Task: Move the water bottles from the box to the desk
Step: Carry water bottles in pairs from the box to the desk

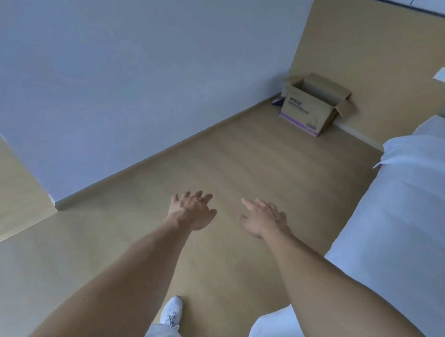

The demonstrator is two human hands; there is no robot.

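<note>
Wood-look flooring (244, 154) stretches ahead of you, with a white-sheeted bed (415, 205) at three o'clock. Toward one o'clock, in the far corner against the wall, sits the cardboard box (308, 110), flaps open, its dark print and purple stripe too blurred to read; you can't see inside it. Your left hand (192, 211) and right hand (264, 219) reach forward, fingers spread, holding nothing. Your white shoe (172, 311) is at six.

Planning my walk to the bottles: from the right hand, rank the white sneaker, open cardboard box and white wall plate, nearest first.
From the right hand, in the head view:
1. White sneaker, below on the floor, towards the person.
2. Open cardboard box, ahead in the far corner.
3. White wall plate, beyond, up on the tan wall panel, to the right.
</note>
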